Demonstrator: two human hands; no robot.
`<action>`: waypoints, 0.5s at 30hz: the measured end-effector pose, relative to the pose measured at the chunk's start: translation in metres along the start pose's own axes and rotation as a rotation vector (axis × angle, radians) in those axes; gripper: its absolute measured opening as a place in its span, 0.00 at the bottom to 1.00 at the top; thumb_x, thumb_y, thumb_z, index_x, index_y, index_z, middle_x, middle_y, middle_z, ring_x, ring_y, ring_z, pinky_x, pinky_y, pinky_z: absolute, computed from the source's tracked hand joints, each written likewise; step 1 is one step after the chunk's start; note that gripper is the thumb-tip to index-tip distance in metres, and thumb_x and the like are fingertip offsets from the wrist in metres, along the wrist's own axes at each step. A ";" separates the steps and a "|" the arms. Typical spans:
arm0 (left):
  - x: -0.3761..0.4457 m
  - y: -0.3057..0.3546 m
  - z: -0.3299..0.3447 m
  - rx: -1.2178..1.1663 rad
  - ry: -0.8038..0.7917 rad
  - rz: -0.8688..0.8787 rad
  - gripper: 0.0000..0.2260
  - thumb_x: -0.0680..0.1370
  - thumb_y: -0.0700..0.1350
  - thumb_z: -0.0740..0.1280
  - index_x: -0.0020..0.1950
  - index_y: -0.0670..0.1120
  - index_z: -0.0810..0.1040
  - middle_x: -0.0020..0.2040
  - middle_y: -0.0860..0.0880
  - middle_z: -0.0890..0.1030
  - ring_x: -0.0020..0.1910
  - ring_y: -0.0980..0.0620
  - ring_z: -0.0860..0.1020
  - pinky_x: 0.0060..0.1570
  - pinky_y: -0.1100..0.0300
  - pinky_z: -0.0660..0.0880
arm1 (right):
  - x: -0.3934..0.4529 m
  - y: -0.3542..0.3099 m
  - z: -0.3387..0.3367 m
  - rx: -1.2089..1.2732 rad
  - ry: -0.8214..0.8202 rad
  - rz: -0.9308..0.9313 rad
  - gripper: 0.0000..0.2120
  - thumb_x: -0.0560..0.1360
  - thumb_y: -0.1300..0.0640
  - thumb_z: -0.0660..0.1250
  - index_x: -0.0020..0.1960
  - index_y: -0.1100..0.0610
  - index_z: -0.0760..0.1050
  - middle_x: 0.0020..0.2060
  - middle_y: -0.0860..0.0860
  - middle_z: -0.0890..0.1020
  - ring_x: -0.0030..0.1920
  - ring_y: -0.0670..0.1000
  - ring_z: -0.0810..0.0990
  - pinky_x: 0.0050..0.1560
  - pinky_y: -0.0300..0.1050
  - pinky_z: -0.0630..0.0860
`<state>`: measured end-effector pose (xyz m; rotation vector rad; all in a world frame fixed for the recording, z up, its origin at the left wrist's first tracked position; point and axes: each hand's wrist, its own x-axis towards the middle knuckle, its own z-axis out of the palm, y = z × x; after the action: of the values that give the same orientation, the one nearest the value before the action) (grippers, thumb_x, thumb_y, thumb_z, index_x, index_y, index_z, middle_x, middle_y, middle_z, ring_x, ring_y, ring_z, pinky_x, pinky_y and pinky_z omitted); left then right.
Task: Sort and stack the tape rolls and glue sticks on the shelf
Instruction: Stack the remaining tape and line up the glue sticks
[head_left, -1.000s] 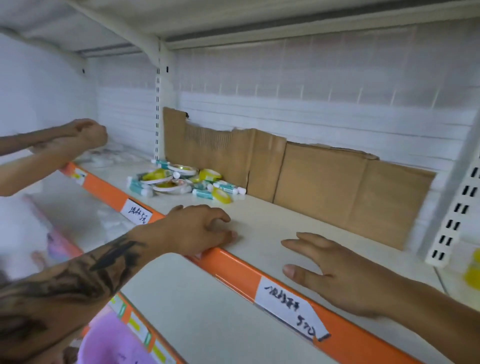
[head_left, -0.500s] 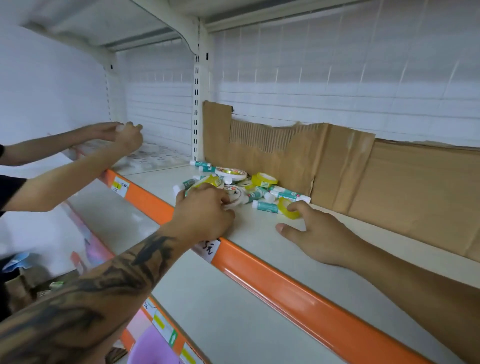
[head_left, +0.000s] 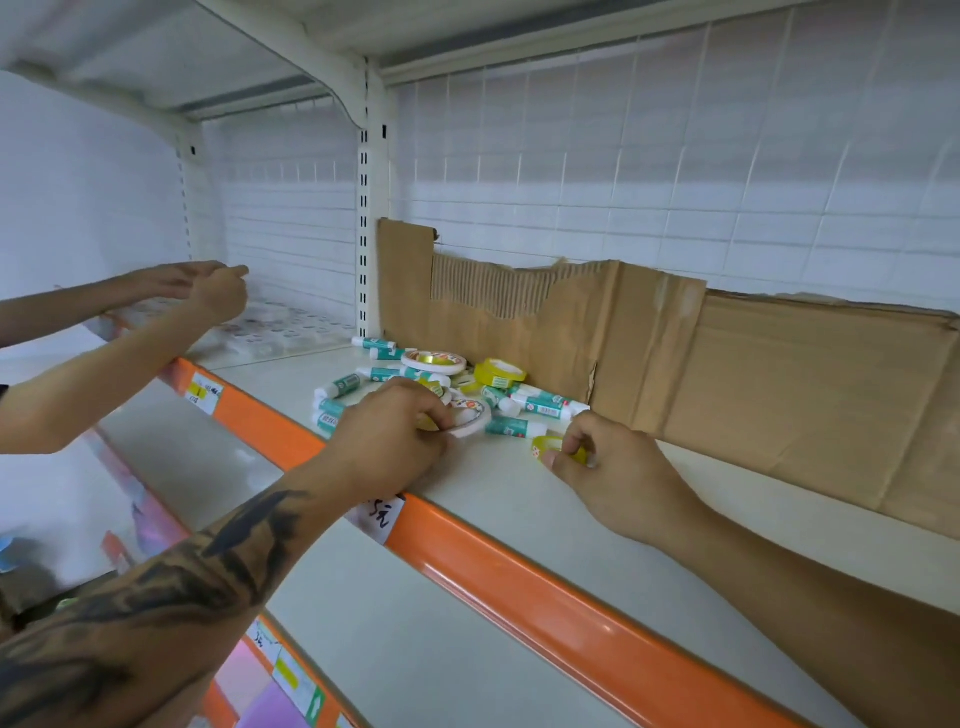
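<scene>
Here, torn cardboard (head_left: 779, 384) is leaning against the white slatted back wall (head_left: 623, 156), running from 12 o'clock off to 3 o'clock and closing in the pile from behind. At 9 o'clock, another person's 2 arms (head_left: 130, 332) are reaching into the neighbouring bay. The shelf (head_left: 519, 499) is carrying an orange front rail (head_left: 519, 571) with a handwritten price label (head_left: 382, 517) lying under the left wrist. The glue sticks (head_left: 535, 405) and tape rolls (head_left: 434, 361) are lying jumbled at 12 o'clock, just in front of the cardboard. The left hand (head_left: 384, 441), fingers curled, is gripping a white tape roll (head_left: 472, 415) at the pile's near edge. The right hand (head_left: 618, 467), at 1 o'clock, is pinching a small yellow tape roll (head_left: 553, 448) between thumb and fingertips, the roll resting on the shelf just right of the pile.
</scene>
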<state>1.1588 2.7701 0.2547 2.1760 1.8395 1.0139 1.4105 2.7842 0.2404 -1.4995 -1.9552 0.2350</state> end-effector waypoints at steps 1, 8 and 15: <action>-0.001 0.002 -0.001 -0.012 0.001 0.017 0.04 0.68 0.58 0.68 0.39 0.67 0.75 0.54 0.54 0.80 0.54 0.51 0.78 0.57 0.49 0.77 | 0.000 0.000 -0.002 0.016 0.004 -0.002 0.14 0.76 0.41 0.72 0.43 0.50 0.73 0.36 0.48 0.77 0.37 0.50 0.76 0.39 0.48 0.73; -0.007 0.033 -0.002 -0.016 0.051 0.112 0.02 0.79 0.52 0.71 0.49 0.58 0.79 0.50 0.55 0.82 0.51 0.53 0.79 0.52 0.56 0.75 | -0.027 -0.005 -0.041 0.000 -0.068 0.029 0.13 0.75 0.42 0.72 0.44 0.50 0.75 0.37 0.50 0.78 0.36 0.50 0.75 0.37 0.45 0.73; -0.031 0.092 0.016 -0.094 0.111 0.159 0.02 0.77 0.50 0.73 0.48 0.54 0.84 0.44 0.55 0.85 0.47 0.51 0.82 0.49 0.54 0.79 | -0.091 0.004 -0.098 -0.065 -0.074 0.016 0.12 0.75 0.40 0.72 0.46 0.47 0.76 0.38 0.47 0.78 0.34 0.46 0.74 0.37 0.45 0.73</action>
<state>1.2429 2.7237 0.2750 2.2816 1.6451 1.2496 1.4835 2.6789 0.2787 -1.5695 -2.0272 0.2389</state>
